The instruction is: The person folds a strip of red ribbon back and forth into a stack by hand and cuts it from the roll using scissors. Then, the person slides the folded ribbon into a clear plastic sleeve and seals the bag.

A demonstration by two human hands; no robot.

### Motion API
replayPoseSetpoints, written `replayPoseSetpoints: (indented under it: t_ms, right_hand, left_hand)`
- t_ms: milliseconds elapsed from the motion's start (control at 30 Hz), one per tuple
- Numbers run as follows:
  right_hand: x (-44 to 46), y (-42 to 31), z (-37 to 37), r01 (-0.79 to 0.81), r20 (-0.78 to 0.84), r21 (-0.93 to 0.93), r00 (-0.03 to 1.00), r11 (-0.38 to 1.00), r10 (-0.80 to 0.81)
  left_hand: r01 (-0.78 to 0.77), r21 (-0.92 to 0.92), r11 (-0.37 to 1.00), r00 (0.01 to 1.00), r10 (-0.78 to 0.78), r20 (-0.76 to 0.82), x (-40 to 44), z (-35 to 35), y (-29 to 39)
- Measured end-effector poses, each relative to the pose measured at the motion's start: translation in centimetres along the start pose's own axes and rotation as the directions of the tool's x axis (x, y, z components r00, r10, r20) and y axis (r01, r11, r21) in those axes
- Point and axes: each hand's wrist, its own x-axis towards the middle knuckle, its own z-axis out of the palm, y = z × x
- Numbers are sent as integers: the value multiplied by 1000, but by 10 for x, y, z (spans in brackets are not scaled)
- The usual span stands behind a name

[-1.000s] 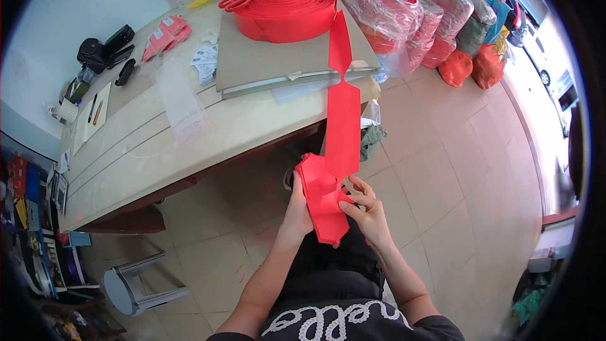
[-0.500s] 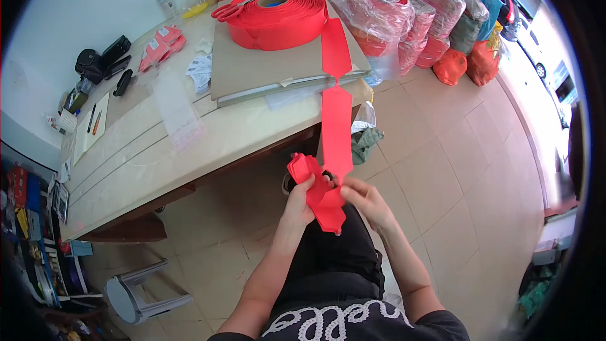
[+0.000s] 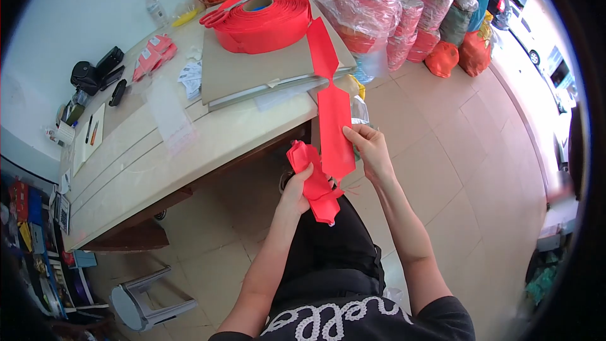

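Observation:
A large red ribbon roll (image 3: 268, 28) lies on a thick grey album-like book (image 3: 252, 76), with red-handled scissors (image 3: 227, 9) resting on top. From the roll a red ribbon strip (image 3: 334, 110), notched into pointed segments, hangs past the table edge toward my lap. My left hand (image 3: 297, 189) is closed around a folded red ribbon stack (image 3: 315, 180). My right hand (image 3: 369, 148) pinches the right edge of the hanging strip between thumb and fingers, above the stack. The strip's lower end meets the folded stack; the exact join is partly hidden.
The pale table (image 3: 233, 145) holds red packets (image 3: 154, 53), a clear plastic sleeve (image 3: 169, 117), black cases (image 3: 88, 76) and a notepad with pens (image 3: 91, 136). Wrapped bundles (image 3: 420, 9) and orange bags (image 3: 442, 60) stand on the floor at right. A grey stool (image 3: 148, 300) is at lower left.
My right hand has moved up from beside the stack to the side of the hanging strip. The loose flap on the stack now lies flatter. The view has shifted slightly.

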Motion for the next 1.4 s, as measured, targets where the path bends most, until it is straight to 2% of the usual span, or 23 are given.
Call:
replayPoseSetpoints:
  t_ms: [100,133,200,400,500,633,700,833,933,1033,1133,1200,1300,1400]
  right_hand:
    - [-30,0,7,16,-22,7,1000,1000,-16]
    - [-42,5,9,-39,-18,43,999,998,40]
    - [-67,16,12,-152,-2,114,988,982,153]
    - [-67,66,2,-83,2,79,997,993,83]
    - [-64,66,-3,-146,-2,80,989,986,147]
    - [-59,71,-7,-97,-6,-37,995,995,97]
    - [-56,77,-7,-49,-10,-95,999,994,48]
    - [-51,78,-8,-86,-54,-257,996,963,75]
    - [-51,67,-4,-82,-72,-316,995,945,62]
    - [-51,61,-4,-81,-77,-363,995,928,57]
    - [-52,60,-4,-79,-86,-362,995,929,51]
    - [-53,62,-6,-75,-102,-379,994,922,39]
    - [-68,45,-5,-3,-144,-512,986,859,-83]
    - [-87,50,-11,229,-82,-788,881,571,-466]
  left_hand:
    - [25,-34,999,999,-26,-19,8,-3,-1]
    - [37,-59,998,999,-38,-14,11,-7,-2]
    - [69,14,998,998,-69,9,11,-13,-3]
    - [69,94,993,986,-82,143,7,-10,-6]
    - [36,116,993,984,-56,170,-1,12,-6]
    - [61,130,990,988,-79,134,4,15,-7]
    - [8,174,985,989,-34,142,6,15,-10]
    - [-19,234,972,988,-18,154,13,16,-10]
    - [18,78,997,979,-33,201,8,26,-5]
    - [-7,54,999,965,-7,261,10,23,-7]
    - [-67,240,968,989,32,148,10,23,-13]
    - [-52,234,971,991,22,132,11,24,-13]
    - [-40,166,985,991,18,134,14,20,-12]
    - [-46,86,995,990,34,136,15,23,-13]
